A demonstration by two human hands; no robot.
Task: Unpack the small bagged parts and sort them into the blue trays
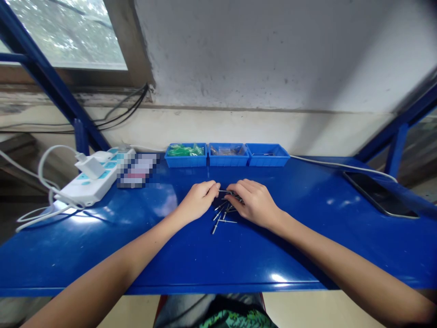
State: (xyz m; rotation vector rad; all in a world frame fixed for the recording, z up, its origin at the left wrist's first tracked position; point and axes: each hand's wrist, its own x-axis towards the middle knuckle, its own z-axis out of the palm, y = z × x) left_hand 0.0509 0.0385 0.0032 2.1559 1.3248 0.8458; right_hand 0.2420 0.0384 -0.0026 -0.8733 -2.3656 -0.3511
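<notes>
Pinching the end of a thin pin [223, 191], the left hand [201, 197] has its thumb and fingers closed together above the blue table [170, 264]. The pin reaches across to the right hand [254, 201], which is curled palm down over the metal pins [215, 226]; whether its fingers grip any of them, I cannot tell. The metal pins lie in a loose pile on the table, between the hands and partly under the right hand, pointing several ways.

Behind them, 3 blue bins stand in a row near the wall [256, 54]: the left bin [186, 161] holds green packets [184, 149], the middle bin [228, 161] clear bags, the right bin [269, 161] a few thin bits. A white power strip [99, 177] lies at the left, and a dark phone [380, 193] at the right
</notes>
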